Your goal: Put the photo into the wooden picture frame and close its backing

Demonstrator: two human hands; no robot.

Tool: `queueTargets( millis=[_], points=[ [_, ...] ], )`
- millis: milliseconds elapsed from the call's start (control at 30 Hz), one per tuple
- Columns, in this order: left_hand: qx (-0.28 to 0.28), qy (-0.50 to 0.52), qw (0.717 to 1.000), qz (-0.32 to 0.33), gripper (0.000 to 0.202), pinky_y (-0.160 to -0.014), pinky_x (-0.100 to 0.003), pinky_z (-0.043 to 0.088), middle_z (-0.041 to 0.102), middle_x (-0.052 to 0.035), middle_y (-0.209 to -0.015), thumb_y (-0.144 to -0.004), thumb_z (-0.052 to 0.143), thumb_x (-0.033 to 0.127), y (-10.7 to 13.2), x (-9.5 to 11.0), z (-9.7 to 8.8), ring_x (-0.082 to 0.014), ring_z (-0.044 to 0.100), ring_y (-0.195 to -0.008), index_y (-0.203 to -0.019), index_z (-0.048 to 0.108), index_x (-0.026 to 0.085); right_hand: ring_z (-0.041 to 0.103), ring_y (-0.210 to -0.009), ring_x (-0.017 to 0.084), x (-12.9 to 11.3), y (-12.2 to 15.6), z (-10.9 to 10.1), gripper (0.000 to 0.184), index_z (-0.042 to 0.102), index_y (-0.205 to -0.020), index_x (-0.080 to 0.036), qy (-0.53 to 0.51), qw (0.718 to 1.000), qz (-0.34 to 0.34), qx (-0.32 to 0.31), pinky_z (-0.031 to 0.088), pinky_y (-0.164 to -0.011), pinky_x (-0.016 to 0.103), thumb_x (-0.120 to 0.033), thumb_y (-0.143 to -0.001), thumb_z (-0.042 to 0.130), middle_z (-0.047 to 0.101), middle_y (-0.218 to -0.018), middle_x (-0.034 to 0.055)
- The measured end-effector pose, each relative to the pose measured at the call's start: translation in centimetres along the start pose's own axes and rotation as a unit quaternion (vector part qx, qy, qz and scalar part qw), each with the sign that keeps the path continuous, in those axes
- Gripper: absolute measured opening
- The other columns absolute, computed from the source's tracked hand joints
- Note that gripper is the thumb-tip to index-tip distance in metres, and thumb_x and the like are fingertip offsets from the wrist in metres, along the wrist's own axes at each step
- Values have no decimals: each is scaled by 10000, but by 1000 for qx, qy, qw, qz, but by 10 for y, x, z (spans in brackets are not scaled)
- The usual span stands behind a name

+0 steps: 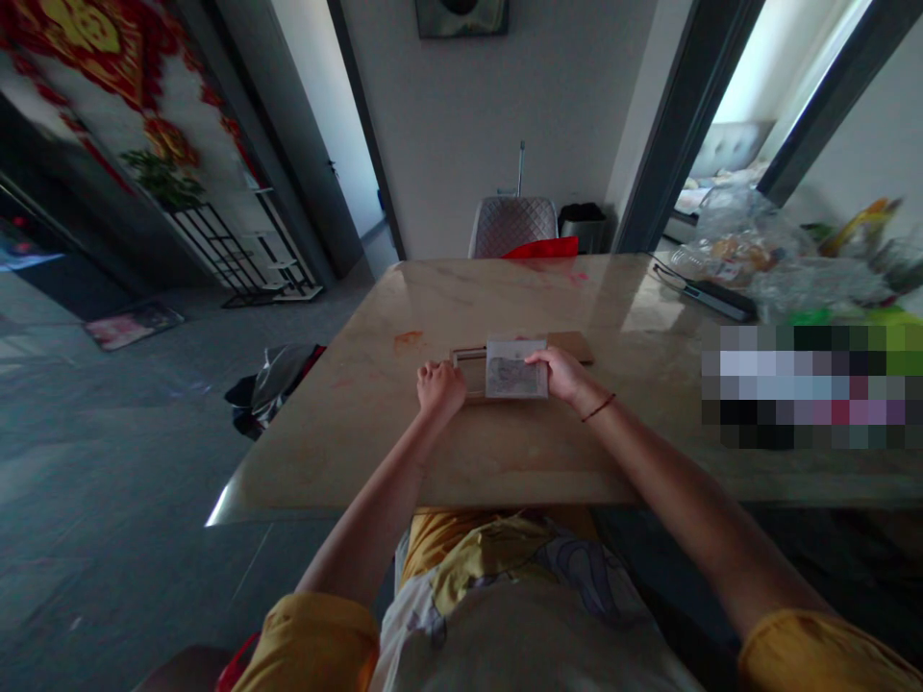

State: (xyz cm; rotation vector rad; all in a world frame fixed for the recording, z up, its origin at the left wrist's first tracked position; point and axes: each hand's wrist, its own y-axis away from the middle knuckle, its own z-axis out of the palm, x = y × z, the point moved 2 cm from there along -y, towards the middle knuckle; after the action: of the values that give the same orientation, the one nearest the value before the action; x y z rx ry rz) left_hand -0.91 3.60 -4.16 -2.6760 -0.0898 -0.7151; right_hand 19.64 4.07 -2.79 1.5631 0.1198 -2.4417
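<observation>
A thin light wooden frame [470, 395], open in the middle, lies on the table in front of me. My left hand [440, 388] is closed round its left end. Over the frame's right part is a pale card [513, 373] with a grey drawing or print, too small to make out. My right hand [566, 373] pinches this card at its right edge, thumb on top. Just beyond the right hand a flat brown board [573, 344] rests on the table, partly hidden by the card and hand.
The marble-patterned table [346, 452] has an orange stain at its left. On the right are a dark elongated device [721, 300] with a cable, clear plastic bags [814, 288] and a blurred-out patch. A quilted chair [513, 226] and a bin [581, 231] stand beyond the far edge.
</observation>
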Motion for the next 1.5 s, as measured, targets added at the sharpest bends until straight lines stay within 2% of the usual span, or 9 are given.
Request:
queueTargets(
  millis=[200, 400, 567, 733, 833, 967, 1067, 1167, 1500],
  points=[
    [91, 159, 981, 61, 279, -980, -475, 369, 623, -138, -1112, -853, 473, 353, 0, 19, -15, -280, 533, -1104, -1025, 616, 186, 680, -859, 228, 0, 5, 6, 356, 641, -890, -214, -29, 999, 40, 8, 535, -802, 393, -63, -600, 499, 720, -777, 28],
    [-52, 462, 885, 26, 448, -681, -240, 496, 648, -85, -1000, -777, 618, 402, -3, 31, -9, -136, 628, -796, -1159, 560, 175, 688, -789, 218, -1, 8, 14, 351, 636, -896, -192, -26, 998, 44, -37, 544, -769, 360, -46, -599, 518, 715, -785, 28],
    [-148, 516, 844, -23, 475, -519, -177, 447, 662, -13, -778, -705, 695, 324, 5, 38, -12, -83, 581, -585, -1148, 592, 188, 678, -793, 207, 0, 12, 19, 365, 619, -931, -191, -14, 998, 37, -44, 536, -742, 336, -41, -607, 542, 710, -788, 29],
    [-146, 516, 842, -60, 320, -428, -161, 397, 620, 21, -643, -679, 699, 279, 8, 40, -16, -58, 506, -461, -980, 665, 173, 636, -833, 193, 2, 10, 17, 387, 570, -997, -222, 105, 994, -27, -11, 502, -776, 334, -139, -624, 630, 656, -850, 14],
    [-123, 518, 845, -61, 322, -409, -153, 379, 606, 27, -623, -671, 703, 281, 8, 40, -19, -50, 485, -444, -971, 668, 171, 575, -907, 182, -2, 12, 14, 473, 529, -1058, -246, 243, 956, -152, 65, 461, -848, 331, -222, -615, 694, 599, -991, 37],
    [-106, 512, 850, -61, 313, -399, -149, 370, 582, 40, -600, -669, 694, 269, 8, 40, -22, -43, 460, -429, -962, 665, 166, 526, -863, 198, -13, 24, 19, 347, 553, -1020, -223, 399, 833, -353, 149, 442, -852, 368, -256, -692, 663, 567, -994, 79],
    [-95, 504, 856, -63, 280, -383, -148, 354, 532, 59, -560, -667, 681, 252, 8, 40, -24, -37, 428, -408, -931, 668, 160, 534, -826, 206, -15, 32, 30, 105, 608, -885, -199, 508, 752, -406, 106, 437, -837, 374, -241, -799, 564, 589, -840, 65],
    [-83, 499, 860, -66, 246, -389, -152, 364, 519, 59, -562, -665, 670, 240, 9, 41, -25, -40, 431, -416, -897, 672, 160, 539, -873, 223, -13, 37, 39, 162, 650, -925, -184, 579, 703, -406, 69, 438, -828, 369, -268, -850, 533, 613, -857, 83],
    [-55, 499, 863, -57, 178, -392, -168, 375, 529, 52, -588, -660, 654, 244, 10, 41, -27, -60, 451, -437, -821, 651, 169, 527, -874, 216, -15, 39, 44, 163, 655, -855, -196, 613, 679, -398, 61, 428, -806, 345, -248, -873, 502, 602, -865, 81]
  ],
)
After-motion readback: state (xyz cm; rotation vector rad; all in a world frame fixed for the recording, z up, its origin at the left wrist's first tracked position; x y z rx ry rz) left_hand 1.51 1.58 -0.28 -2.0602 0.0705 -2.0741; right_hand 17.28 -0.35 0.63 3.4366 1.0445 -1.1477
